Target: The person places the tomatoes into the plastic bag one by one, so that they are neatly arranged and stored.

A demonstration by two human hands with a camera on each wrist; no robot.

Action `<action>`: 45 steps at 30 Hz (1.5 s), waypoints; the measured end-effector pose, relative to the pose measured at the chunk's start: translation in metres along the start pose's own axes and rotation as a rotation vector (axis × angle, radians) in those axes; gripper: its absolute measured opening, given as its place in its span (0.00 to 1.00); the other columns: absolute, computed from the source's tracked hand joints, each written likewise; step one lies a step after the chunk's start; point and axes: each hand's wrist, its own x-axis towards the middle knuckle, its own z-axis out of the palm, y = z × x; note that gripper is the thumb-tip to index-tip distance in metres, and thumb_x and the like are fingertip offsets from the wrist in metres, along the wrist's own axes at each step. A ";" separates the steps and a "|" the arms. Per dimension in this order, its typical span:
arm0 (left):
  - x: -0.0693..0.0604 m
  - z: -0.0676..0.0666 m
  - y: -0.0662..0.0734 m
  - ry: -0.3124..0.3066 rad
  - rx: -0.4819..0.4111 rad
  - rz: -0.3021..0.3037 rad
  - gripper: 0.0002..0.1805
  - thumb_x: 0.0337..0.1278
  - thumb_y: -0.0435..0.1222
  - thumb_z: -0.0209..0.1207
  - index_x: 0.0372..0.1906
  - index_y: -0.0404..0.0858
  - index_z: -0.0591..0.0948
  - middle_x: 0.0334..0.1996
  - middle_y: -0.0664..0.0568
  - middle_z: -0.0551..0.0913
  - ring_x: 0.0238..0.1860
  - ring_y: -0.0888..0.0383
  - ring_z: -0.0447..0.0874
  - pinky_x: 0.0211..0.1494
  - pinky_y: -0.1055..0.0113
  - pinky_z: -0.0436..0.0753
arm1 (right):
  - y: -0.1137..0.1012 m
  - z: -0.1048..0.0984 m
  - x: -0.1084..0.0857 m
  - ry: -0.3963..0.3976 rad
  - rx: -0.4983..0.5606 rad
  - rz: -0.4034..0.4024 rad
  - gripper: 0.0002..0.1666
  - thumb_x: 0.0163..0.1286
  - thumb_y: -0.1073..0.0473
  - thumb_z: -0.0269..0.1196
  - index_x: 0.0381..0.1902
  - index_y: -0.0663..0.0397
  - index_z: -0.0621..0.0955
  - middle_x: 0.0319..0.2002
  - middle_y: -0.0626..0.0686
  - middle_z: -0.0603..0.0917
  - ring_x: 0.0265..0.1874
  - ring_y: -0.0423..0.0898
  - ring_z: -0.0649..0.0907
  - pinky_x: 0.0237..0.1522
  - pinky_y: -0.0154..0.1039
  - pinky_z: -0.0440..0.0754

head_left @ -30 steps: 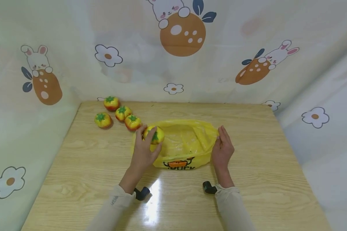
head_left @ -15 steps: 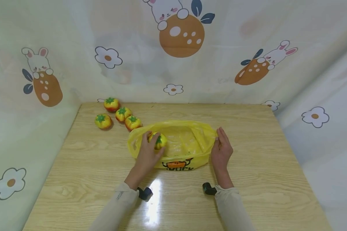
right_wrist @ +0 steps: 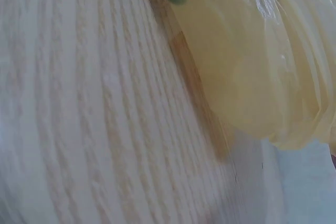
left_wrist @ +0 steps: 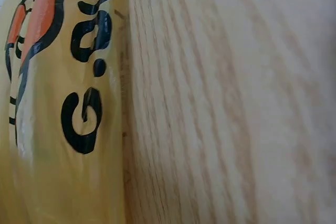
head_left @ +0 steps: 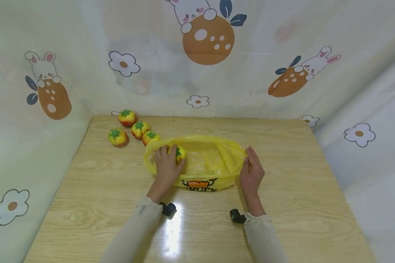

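Note:
In the head view a yellow plastic bag (head_left: pixel 204 160) with a duck print lies open-mouthed mid-table. My left hand (head_left: pixel 167 166) reaches into its left side and grips a yellow tomato (head_left: pixel 180 154) with a green leafy top; the fingers partly cover it. At the other end, my right hand (head_left: pixel 252 173) pinches the bag's right rim. The left wrist view shows only the printed bag front (left_wrist: pixel 84 98) beside the wood, with no fingers visible. From the right wrist, the bag's bulging side (right_wrist: pixel 236 61) appears, and the fingers are largely out of frame.
Several yellow-red tomatoes, such as the one at the left (head_left: pixel 117 137) and the rear one (head_left: pixel 127 118), sit at the table's back left. One tomato (head_left: pixel 150 137) lies against the bag's left rim, partly hidden. A printed curtain (head_left: pixel 158 84) rises behind the wooden table (head_left: pixel 299 204).
My left hand has carried the tomato from above the left rim down into the bag. The bag's left rim has spread outward. My right hand stays almost where it was.

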 end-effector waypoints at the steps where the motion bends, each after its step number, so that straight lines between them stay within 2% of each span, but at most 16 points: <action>1: 0.001 0.001 0.000 0.001 0.024 -0.004 0.28 0.56 0.42 0.68 0.59 0.35 0.75 0.54 0.32 0.72 0.54 0.35 0.67 0.56 0.42 0.65 | 0.000 0.000 0.000 0.001 0.004 -0.004 0.20 0.72 0.74 0.53 0.60 0.69 0.77 0.62 0.63 0.77 0.64 0.58 0.75 0.65 0.34 0.70; 6: 0.006 0.006 -0.004 -0.009 0.101 -0.031 0.29 0.58 0.44 0.67 0.61 0.35 0.74 0.56 0.32 0.75 0.54 0.36 0.68 0.57 0.44 0.67 | -0.001 0.001 -0.003 -0.003 0.034 -0.010 0.20 0.71 0.75 0.53 0.59 0.70 0.77 0.62 0.64 0.78 0.64 0.58 0.76 0.62 0.23 0.68; 11: 0.007 0.009 -0.009 -0.013 0.133 -0.051 0.32 0.57 0.46 0.67 0.62 0.33 0.72 0.55 0.31 0.75 0.53 0.36 0.69 0.57 0.45 0.68 | -0.001 0.001 -0.006 -0.008 0.041 -0.017 0.20 0.70 0.76 0.53 0.58 0.71 0.77 0.61 0.64 0.78 0.64 0.59 0.76 0.61 0.21 0.67; 15: 0.003 0.011 -0.010 0.019 0.088 -0.028 0.34 0.55 0.46 0.69 0.61 0.32 0.71 0.52 0.32 0.72 0.50 0.37 0.68 0.55 0.47 0.69 | -0.001 0.000 -0.005 -0.012 0.025 -0.019 0.20 0.70 0.76 0.53 0.58 0.70 0.78 0.61 0.64 0.78 0.64 0.58 0.76 0.63 0.25 0.68; 19: -0.002 0.009 -0.011 0.080 -0.045 0.050 0.28 0.57 0.40 0.68 0.57 0.30 0.73 0.53 0.32 0.71 0.51 0.37 0.69 0.55 0.46 0.71 | -0.002 -0.001 -0.002 -0.013 0.008 -0.012 0.20 0.70 0.76 0.53 0.59 0.69 0.78 0.61 0.63 0.78 0.64 0.58 0.76 0.65 0.37 0.71; 22: -0.007 0.004 -0.010 0.106 -0.162 0.095 0.19 0.60 0.35 0.64 0.52 0.29 0.76 0.54 0.32 0.72 0.55 0.37 0.71 0.57 0.46 0.74 | -0.001 -0.002 -0.001 -0.009 0.002 -0.001 0.20 0.70 0.75 0.54 0.59 0.69 0.77 0.61 0.63 0.78 0.64 0.57 0.76 0.66 0.42 0.71; 26: -0.015 -0.006 -0.003 0.116 -0.257 0.113 0.13 0.63 0.31 0.61 0.49 0.27 0.78 0.55 0.32 0.73 0.56 0.38 0.74 0.56 0.47 0.78 | 0.002 -0.005 -0.004 0.010 -0.001 0.002 0.20 0.69 0.76 0.54 0.58 0.69 0.78 0.60 0.63 0.79 0.63 0.59 0.76 0.65 0.32 0.70; 30: -0.017 -0.013 0.002 0.140 -0.257 0.155 0.13 0.63 0.30 0.61 0.47 0.25 0.79 0.54 0.31 0.73 0.54 0.39 0.76 0.54 0.49 0.80 | 0.006 -0.008 -0.006 0.044 -0.006 -0.023 0.20 0.68 0.78 0.55 0.57 0.71 0.78 0.59 0.65 0.79 0.61 0.61 0.77 0.63 0.26 0.68; 33: -0.016 -0.017 0.001 0.176 -0.241 0.182 0.12 0.61 0.29 0.61 0.46 0.26 0.79 0.53 0.33 0.74 0.53 0.40 0.76 0.53 0.51 0.81 | 0.007 -0.007 -0.005 0.048 0.006 -0.039 0.19 0.69 0.77 0.54 0.57 0.71 0.78 0.59 0.65 0.79 0.62 0.61 0.77 0.64 0.28 0.68; 36: -0.015 -0.022 -0.005 0.235 -0.228 0.195 0.10 0.60 0.28 0.61 0.45 0.27 0.80 0.51 0.35 0.75 0.52 0.42 0.76 0.52 0.51 0.80 | 0.005 -0.005 -0.003 0.035 0.021 -0.034 0.19 0.69 0.77 0.54 0.57 0.71 0.78 0.59 0.66 0.79 0.62 0.61 0.77 0.64 0.26 0.68; 40: -0.013 -0.033 -0.016 0.314 -0.265 0.222 0.07 0.61 0.26 0.58 0.42 0.26 0.80 0.50 0.34 0.75 0.52 0.41 0.77 0.51 0.51 0.81 | 0.002 -0.004 -0.005 0.024 0.020 -0.027 0.19 0.69 0.77 0.54 0.56 0.71 0.79 0.59 0.66 0.79 0.61 0.62 0.77 0.62 0.23 0.67; 42: -0.010 -0.041 -0.023 0.346 -0.291 0.222 0.06 0.63 0.25 0.55 0.41 0.26 0.79 0.50 0.34 0.74 0.51 0.41 0.77 0.49 0.50 0.80 | 0.002 -0.004 -0.007 0.020 0.018 -0.026 0.19 0.69 0.76 0.54 0.57 0.71 0.78 0.59 0.66 0.79 0.62 0.62 0.77 0.63 0.26 0.69; 45: -0.006 -0.051 -0.035 0.391 -0.308 0.176 0.07 0.66 0.24 0.50 0.42 0.24 0.78 0.49 0.33 0.74 0.51 0.40 0.76 0.50 0.50 0.79 | 0.003 -0.004 -0.010 0.016 0.000 -0.015 0.19 0.70 0.75 0.54 0.57 0.70 0.79 0.59 0.65 0.79 0.62 0.61 0.77 0.64 0.36 0.72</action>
